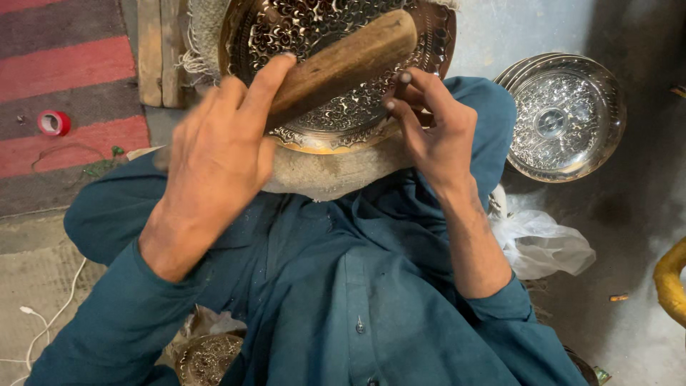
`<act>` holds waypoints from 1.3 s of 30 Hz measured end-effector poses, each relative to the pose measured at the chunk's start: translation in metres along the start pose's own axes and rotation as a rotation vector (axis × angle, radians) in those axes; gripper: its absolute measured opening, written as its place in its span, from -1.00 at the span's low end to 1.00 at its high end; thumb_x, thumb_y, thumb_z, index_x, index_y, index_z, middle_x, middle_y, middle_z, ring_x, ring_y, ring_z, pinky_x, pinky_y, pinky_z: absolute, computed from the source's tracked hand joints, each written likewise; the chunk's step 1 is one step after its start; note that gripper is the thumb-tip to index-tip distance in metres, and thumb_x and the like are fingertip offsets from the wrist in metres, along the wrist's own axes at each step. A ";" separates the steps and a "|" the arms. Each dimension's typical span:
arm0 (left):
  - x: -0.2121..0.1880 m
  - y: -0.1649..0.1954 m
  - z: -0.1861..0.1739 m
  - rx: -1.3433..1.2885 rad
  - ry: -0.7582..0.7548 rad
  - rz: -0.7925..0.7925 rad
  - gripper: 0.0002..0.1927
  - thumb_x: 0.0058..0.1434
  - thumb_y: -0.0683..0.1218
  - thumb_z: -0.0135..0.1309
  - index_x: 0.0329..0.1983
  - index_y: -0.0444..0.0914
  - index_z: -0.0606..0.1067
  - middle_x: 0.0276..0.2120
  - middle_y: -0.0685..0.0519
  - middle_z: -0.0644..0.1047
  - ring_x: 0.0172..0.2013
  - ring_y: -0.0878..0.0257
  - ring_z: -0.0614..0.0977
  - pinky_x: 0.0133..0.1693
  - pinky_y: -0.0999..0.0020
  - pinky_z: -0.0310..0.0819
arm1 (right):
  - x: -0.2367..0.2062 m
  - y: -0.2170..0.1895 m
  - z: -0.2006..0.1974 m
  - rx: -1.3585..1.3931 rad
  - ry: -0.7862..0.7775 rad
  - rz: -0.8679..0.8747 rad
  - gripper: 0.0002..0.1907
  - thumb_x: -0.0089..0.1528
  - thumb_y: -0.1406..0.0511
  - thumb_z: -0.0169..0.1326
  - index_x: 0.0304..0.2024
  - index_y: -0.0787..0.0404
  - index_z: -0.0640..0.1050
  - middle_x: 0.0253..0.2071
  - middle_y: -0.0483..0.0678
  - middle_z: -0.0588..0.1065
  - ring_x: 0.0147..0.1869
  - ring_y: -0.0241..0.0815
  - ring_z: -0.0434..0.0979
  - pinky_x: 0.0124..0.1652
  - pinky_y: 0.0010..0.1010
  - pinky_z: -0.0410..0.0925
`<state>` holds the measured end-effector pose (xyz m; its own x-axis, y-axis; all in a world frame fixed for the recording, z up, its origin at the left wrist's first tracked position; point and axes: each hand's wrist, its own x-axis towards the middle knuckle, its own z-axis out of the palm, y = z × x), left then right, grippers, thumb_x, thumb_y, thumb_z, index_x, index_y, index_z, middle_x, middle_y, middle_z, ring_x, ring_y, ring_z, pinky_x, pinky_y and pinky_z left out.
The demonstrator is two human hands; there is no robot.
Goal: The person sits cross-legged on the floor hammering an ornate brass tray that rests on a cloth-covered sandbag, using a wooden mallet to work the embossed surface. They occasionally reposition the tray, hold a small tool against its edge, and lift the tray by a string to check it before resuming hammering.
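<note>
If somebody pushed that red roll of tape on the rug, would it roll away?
Probably not far. The red tape roll lies flat on its side on the striped rug, so a push would likely slide it, and the woven surface looks rough enough to slow it. Stood on edge, its round shape would probably roll. It looks small and likely light.

Engraved brass plate (pixel 336 107) fills the lap, on a woven pad (pixel 329 175). Wooden mallet (pixel 343 61) lies across it, blocking passage over the centre. Right side: stack of silver plates (pixel 568 118) and white plastic bag (pixel 539 239) crowd the floor. Left: striped rug (pixel 64 86) open apart from 1 red tape roll (pixel 53 123).
</note>
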<state>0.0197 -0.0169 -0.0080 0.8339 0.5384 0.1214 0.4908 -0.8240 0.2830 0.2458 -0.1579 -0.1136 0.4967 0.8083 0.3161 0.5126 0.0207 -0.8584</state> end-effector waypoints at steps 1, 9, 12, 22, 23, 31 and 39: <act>0.000 0.000 0.000 0.101 0.035 0.023 -0.17 0.21 -0.27 0.16 0.53 -0.01 0.19 -0.21 -0.09 0.40 -0.16 -0.10 0.54 -0.17 -0.05 0.43 | 0.000 0.001 0.001 -0.001 0.013 -0.003 -0.66 0.38 0.50 0.21 0.18 0.28 0.48 -0.10 -0.01 0.67 0.01 -0.28 0.71 -0.11 -0.49 0.55; 0.001 0.005 -0.002 0.022 0.124 0.113 -0.17 0.12 -0.30 0.13 0.50 -0.14 0.22 -0.25 -0.12 0.35 -0.23 -0.08 0.48 -0.18 0.01 0.37 | 0.000 0.000 0.001 -0.026 0.020 -0.036 -0.66 0.37 0.49 0.26 0.17 0.28 0.50 -0.09 0.01 0.67 0.00 -0.25 0.73 -0.09 -0.46 0.59; 0.001 0.006 -0.001 0.208 0.120 0.127 -0.19 0.25 -0.30 0.11 0.57 -0.06 0.27 -0.24 -0.05 0.36 -0.20 -0.01 0.49 -0.15 0.06 0.34 | 0.001 0.000 0.002 -0.032 0.022 -0.041 -0.66 0.36 0.47 0.27 0.15 0.29 0.50 -0.08 0.02 0.66 0.01 -0.23 0.73 -0.09 -0.47 0.59; -0.004 0.003 0.007 0.318 0.148 0.098 -0.28 0.29 -0.27 0.09 0.52 -0.02 0.29 -0.27 -0.01 0.35 -0.16 0.02 0.48 -0.10 0.08 0.33 | 0.002 0.000 0.002 -0.036 0.010 -0.003 -0.69 0.35 0.47 0.27 0.12 0.27 0.54 -0.11 0.01 0.68 -0.04 -0.26 0.73 -0.12 -0.48 0.58; -0.004 0.001 0.007 0.298 0.143 0.098 -0.28 0.30 -0.27 0.09 0.52 -0.02 0.30 -0.27 -0.01 0.35 -0.17 0.02 0.48 -0.12 0.09 0.32 | 0.002 0.000 0.001 -0.035 0.006 -0.028 -0.67 0.35 0.47 0.28 0.14 0.27 0.53 -0.09 0.02 0.67 0.00 -0.25 0.72 -0.10 -0.48 0.59; -0.005 0.000 0.011 0.395 0.179 0.104 -0.30 0.32 -0.28 0.06 0.52 -0.01 0.31 -0.27 0.01 0.34 -0.18 0.06 0.46 -0.10 0.13 0.31 | 0.003 0.000 0.001 -0.025 0.017 -0.034 -0.64 0.34 0.46 0.29 0.17 0.27 0.51 -0.11 0.02 0.67 -0.01 -0.25 0.72 -0.09 -0.48 0.58; -0.003 -0.002 0.011 0.393 0.170 0.094 -0.29 0.33 -0.30 0.05 0.53 -0.01 0.30 -0.26 0.01 0.35 -0.18 0.08 0.47 -0.06 0.11 0.31 | 0.003 0.002 0.000 -0.025 -0.006 -0.013 -0.66 0.35 0.47 0.28 0.14 0.28 0.51 -0.11 0.01 0.66 -0.01 -0.25 0.73 -0.10 -0.49 0.58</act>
<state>0.0184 -0.0189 -0.0190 0.8422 0.4522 0.2936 0.5011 -0.8575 -0.1167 0.2481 -0.1553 -0.1147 0.4852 0.8119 0.3248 0.5365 0.0170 -0.8437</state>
